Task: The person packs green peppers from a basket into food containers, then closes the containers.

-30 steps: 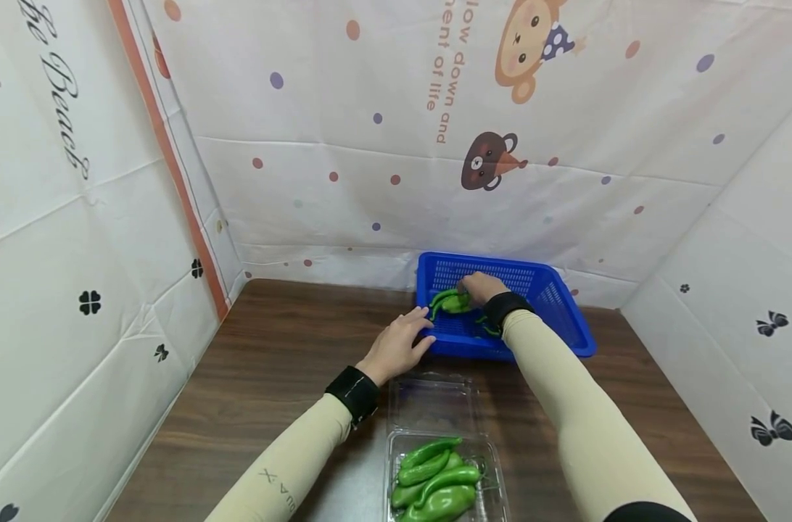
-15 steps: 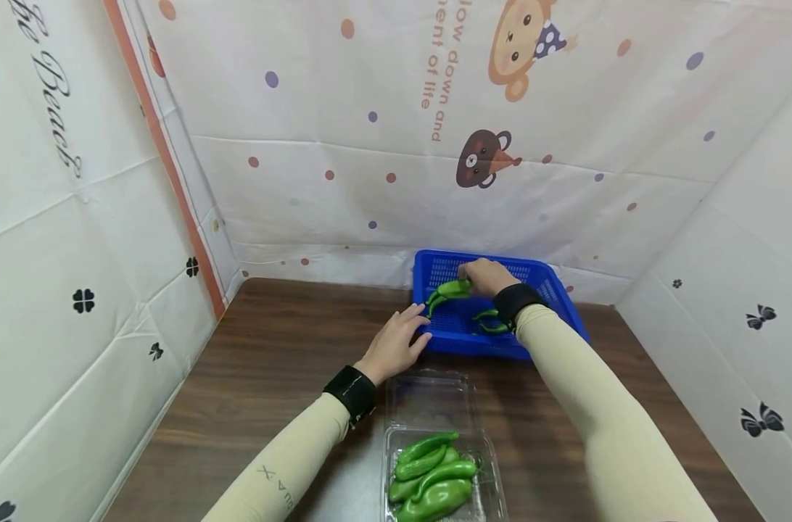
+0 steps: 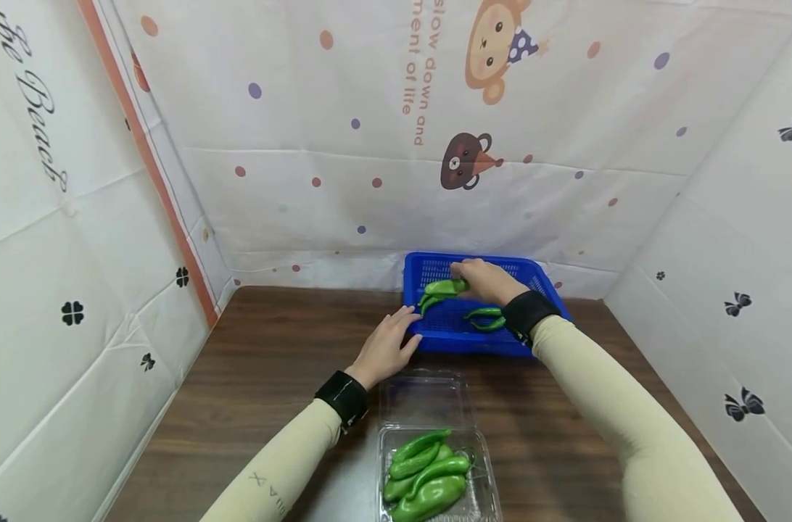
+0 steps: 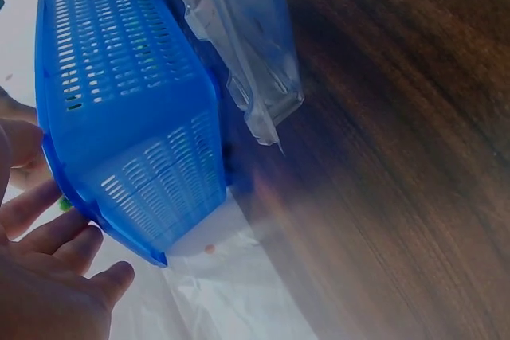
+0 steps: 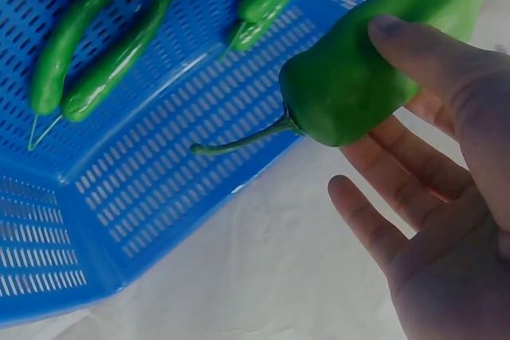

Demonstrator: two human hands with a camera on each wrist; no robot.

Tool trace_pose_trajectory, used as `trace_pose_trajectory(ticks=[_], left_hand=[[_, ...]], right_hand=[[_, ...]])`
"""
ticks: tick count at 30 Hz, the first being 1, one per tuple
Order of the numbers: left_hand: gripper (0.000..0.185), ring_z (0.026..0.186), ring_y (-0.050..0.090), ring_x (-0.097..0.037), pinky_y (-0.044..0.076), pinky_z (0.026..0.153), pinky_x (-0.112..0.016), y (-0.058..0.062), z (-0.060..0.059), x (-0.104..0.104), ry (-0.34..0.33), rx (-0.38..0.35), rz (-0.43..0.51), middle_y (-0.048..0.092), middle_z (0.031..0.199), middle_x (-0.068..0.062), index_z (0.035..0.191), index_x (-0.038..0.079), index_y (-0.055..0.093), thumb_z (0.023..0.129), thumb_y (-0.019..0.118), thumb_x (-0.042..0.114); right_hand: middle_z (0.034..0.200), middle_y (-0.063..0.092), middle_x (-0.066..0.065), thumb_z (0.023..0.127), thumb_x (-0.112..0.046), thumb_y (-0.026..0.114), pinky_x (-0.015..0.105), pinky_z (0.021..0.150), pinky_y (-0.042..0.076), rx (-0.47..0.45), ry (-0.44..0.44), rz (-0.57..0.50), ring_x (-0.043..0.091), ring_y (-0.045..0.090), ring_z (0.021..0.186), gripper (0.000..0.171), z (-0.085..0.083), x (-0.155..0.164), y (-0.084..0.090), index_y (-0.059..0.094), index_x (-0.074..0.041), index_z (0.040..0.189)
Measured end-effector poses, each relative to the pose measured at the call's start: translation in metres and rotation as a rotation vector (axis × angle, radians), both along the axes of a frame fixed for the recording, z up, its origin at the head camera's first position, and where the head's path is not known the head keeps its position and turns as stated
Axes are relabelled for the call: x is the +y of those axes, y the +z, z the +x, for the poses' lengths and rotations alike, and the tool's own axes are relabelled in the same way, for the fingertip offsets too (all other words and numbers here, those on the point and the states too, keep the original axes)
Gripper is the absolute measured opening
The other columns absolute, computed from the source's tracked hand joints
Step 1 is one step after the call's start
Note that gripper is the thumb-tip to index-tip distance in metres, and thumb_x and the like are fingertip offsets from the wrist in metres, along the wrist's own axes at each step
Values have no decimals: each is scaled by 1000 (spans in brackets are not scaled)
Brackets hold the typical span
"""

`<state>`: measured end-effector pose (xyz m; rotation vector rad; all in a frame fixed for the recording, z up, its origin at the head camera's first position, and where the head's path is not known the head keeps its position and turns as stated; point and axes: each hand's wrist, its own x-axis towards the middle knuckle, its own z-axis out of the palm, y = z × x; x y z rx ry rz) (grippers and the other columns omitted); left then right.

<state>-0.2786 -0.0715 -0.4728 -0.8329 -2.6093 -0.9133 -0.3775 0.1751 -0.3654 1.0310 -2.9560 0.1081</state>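
My right hand (image 3: pixel 486 280) pinches a plump green pepper (image 5: pixel 351 69) between thumb and fingers, over the blue basket (image 3: pixel 464 346). Its thin stem points away from the palm in the right wrist view. Two slim green chili peppers (image 5: pixel 103 53) lie on the basket's slotted floor, and more green pepper (image 5: pixel 267 1) shows near the far side. At the basket's left front corner, my left hand (image 3: pixel 386 346) rests its extended fingers on the rim (image 4: pixel 68 189).
A clear plastic box (image 3: pixel 490 482) with several green peppers (image 3: pixel 431 475) stands in front of the basket. Its open lid (image 3: pixel 425 402) lies toward the basket on the brown wooden table (image 3: pixel 272 362). Printed white sheets (image 3: pixel 304 203) hang behind and at both sides.
The right hand has lifted the plump pepper a little and drawn slightly toward the right, uncovering the slim peppers on the basket floor. The left hand stays at the rim. The head view has shifted slightly.
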Motion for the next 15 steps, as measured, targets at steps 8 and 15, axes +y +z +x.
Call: trace_pose_trajectory(ticks=[8, 15], left_hand=[[46, 149, 38, -30, 31, 121, -53, 0, 9, -3, 21, -16, 14, 48, 155, -16, 145, 2, 55, 105, 62, 24], [50, 149, 38, -27, 28, 123, -47, 7, 18, -7, 36, -16, 12, 48, 156, -15, 148, 3, 53, 104, 62, 25]], right_hand=[[91, 61, 5, 86, -18, 86, 39, 71, 52, 76, 87, -55, 21, 57, 80, 32, 25, 8, -1, 62, -10, 106], [86, 58, 1, 88, -25, 85, 36, 67, 47, 113, 120, -89, 21, 53, 76, 35, 53, 11, 5, 59, -13, 109]])
